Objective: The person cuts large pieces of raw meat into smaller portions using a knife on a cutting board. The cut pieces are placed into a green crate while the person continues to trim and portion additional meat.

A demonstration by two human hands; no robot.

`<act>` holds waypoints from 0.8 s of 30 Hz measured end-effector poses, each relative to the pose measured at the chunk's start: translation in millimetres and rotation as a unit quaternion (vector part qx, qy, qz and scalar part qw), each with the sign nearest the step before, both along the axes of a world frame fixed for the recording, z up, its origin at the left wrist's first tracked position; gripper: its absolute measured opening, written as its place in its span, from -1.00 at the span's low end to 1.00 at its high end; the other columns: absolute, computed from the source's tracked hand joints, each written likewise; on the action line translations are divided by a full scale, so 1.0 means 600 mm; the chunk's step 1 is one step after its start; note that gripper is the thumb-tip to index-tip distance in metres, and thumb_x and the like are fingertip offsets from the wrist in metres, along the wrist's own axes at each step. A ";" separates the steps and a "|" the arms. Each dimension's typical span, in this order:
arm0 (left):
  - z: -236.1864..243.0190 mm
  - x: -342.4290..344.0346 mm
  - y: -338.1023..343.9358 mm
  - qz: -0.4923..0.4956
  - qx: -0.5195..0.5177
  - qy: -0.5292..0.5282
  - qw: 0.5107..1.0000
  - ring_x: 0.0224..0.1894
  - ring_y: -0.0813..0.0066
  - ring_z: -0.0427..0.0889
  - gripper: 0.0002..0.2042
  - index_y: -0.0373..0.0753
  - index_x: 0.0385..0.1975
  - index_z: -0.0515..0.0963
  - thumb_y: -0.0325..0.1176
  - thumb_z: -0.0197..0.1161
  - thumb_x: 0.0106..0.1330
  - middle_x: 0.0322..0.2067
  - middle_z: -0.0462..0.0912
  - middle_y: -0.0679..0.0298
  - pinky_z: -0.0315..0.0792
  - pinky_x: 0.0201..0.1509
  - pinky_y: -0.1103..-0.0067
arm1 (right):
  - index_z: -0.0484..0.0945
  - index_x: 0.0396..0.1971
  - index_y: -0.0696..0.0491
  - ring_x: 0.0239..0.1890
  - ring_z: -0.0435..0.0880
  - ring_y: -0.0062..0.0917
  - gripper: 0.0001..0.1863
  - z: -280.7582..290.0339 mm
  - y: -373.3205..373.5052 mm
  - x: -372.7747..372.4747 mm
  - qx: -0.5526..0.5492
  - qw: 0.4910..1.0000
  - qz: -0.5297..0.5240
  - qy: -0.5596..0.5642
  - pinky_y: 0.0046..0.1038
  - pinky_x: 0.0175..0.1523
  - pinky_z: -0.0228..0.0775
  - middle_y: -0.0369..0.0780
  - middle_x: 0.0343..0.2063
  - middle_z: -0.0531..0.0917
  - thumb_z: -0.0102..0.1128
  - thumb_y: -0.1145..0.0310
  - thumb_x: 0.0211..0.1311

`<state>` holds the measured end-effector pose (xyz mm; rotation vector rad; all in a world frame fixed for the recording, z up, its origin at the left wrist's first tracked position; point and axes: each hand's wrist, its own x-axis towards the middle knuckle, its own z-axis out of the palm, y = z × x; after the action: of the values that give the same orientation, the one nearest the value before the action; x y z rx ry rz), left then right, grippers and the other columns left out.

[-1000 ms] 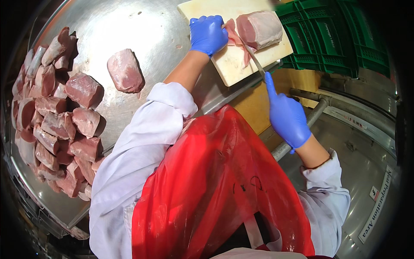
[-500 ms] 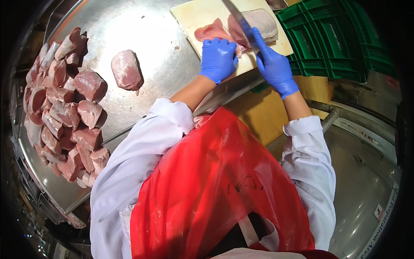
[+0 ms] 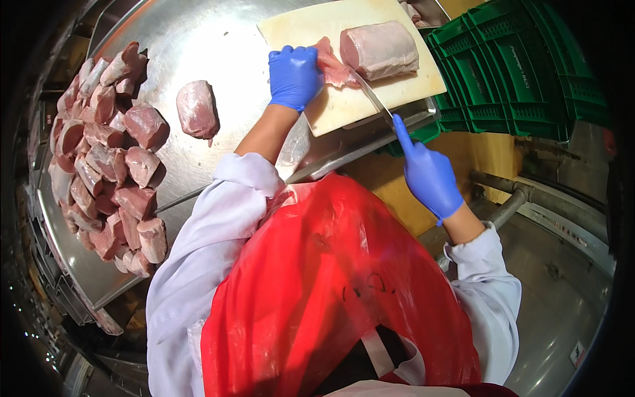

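My left hand is in a blue glove and closed in a fist at the left side of the white cutting board. It grips the end of a thin pink slice of meat, which stretches right toward a large meat loin with pale fat on top. In my right hand, also blue-gloved, is a knife, its index finger stretched along the back. The blade's far end touches the slice near the loin's cut face; the handle is hidden in the hand.
On the metal table, a heap of meat chunks lies at the left, with one separate meat piece nearer the board. Green plastic crates stand right of the board.
My left hand has moved left with the meat slice. The right hand has come nearer to me, drawing the knife back from above the loin to the slice's near edge.
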<state>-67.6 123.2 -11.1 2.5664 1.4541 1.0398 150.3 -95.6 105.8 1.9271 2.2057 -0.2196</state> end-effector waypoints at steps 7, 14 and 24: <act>-0.008 0.027 -0.053 -0.063 -0.049 -0.030 0.996 0.30 -0.17 0.23 -0.65 0.01 -0.25 0.67 -0.06 0.41 -0.07 0.21 0.36 0.01 0.02 0.34 -0.04 | -0.03 0.53 -0.16 -0.57 0.61 -0.08 -0.10 -0.002 0.051 -0.033 0.129 0.982 -0.043 0.129 -0.10 -0.44 0.49 -0.06 -0.52 0.58 0.10 0.49 0.18; -0.020 0.022 -0.055 -0.017 -0.080 0.007 0.997 0.32 -0.16 0.22 -0.69 -0.02 -0.19 0.66 -0.15 0.34 0.04 0.26 0.32 -0.04 0.08 0.30 -0.04 | -0.05 0.54 -0.07 -0.58 0.63 -0.14 -0.07 -0.048 0.126 -0.053 0.049 0.998 -0.019 0.024 -0.12 -0.44 0.50 -0.05 -0.54 0.59 0.11 0.51 0.14; -0.013 -0.088 0.095 -0.204 -0.319 -0.437 0.816 -0.22 0.33 0.61 -0.75 -0.19 -0.17 0.61 -0.19 0.11 0.33 -0.31 0.62 0.22 0.43 -0.05 0.53 | -0.04 0.53 -0.06 -0.54 0.61 -0.07 -0.11 -0.028 -0.054 0.077 0.016 0.984 0.011 0.175 -0.15 -0.44 0.45 -0.02 -0.47 0.64 0.09 0.53 0.19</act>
<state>-120.5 180.5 -19.1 1.4679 0.7502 1.1426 196.7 -128.1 89.0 2.0092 2.4553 -0.5635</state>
